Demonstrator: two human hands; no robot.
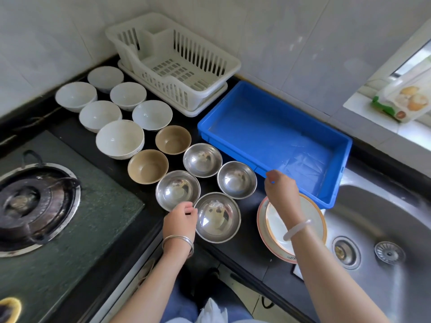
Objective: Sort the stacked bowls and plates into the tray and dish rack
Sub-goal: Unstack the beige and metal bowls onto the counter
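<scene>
**Steel first: left hand at the near bowl, tray and rack empty**

Steel under the left hand right now. The grip is nearly closed, thumb and curled fingers meeting at the left rim of the near steel bowl in what looks like a pinch. That bowl sits flat on the worktop, not yet lifted.

Over to the right hand, which hovers above the stack of plates. Its fingers bend down and away from the camera and nothing shows in them. I can't tell whether they touch the top plate.

My read is that this is a pick-up of the near bowl. A rim pinch on smooth steel can slip, so fingers inside and thumb outside, then a straight lift. The neighbouring steel bowl sits right against the knuckles, so lift clear before swinging across.

Moving outward, two more steel bowls stand just behind. Then come two tan bowls, and beyond them the white bowls, all set out singly.

The blue tray lies just beyond the right hand with nothing in it. The dish rack against the wall is bare too, so the sorting has barely begun, I'd say.
</scene>
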